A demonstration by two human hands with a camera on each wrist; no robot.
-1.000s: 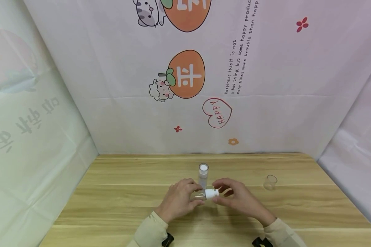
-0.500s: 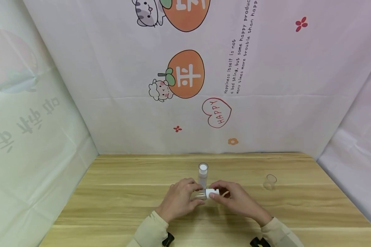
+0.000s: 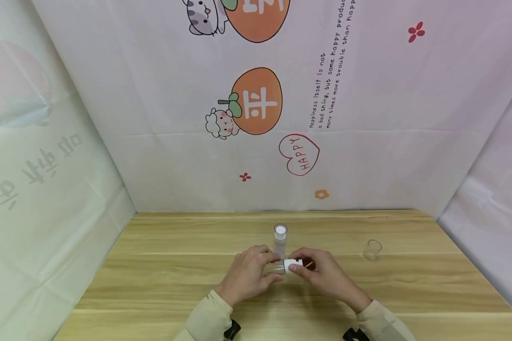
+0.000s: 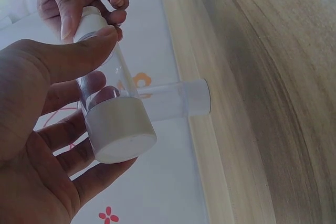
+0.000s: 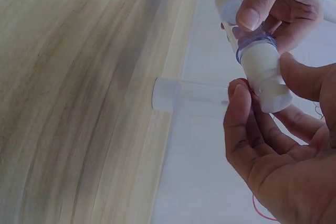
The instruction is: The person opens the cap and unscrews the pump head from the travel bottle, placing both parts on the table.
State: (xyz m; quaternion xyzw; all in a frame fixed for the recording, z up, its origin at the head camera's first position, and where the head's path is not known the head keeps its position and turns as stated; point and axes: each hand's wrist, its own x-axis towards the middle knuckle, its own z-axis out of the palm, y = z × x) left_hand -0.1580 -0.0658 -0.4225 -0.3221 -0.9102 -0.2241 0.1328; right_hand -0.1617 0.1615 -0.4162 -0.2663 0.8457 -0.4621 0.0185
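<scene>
A small clear pump bottle (image 4: 119, 129) with a white base lies sideways between my hands, held above the table. My left hand (image 3: 248, 274) grips its clear body, thumb on one side and fingers on the other. At the bottle's other end, my right hand (image 3: 326, 277) pinches the white pump top (image 5: 260, 66) between thumb and fingers. Just behind them, a second clear bottle (image 3: 280, 244) with a white top stands upright on the table. Fingers hide part of the held bottle's body.
A clear open cap (image 3: 372, 251) stands on the wooden table (image 3: 175, 265) to the right of my hands. Behind the table rises a white printed cloth (image 3: 175, 166), with more cloth at both sides.
My right hand has closed in on the white pump top, its thumb now over the side. The pump top looks turned. My left hand keeps its grip.
</scene>
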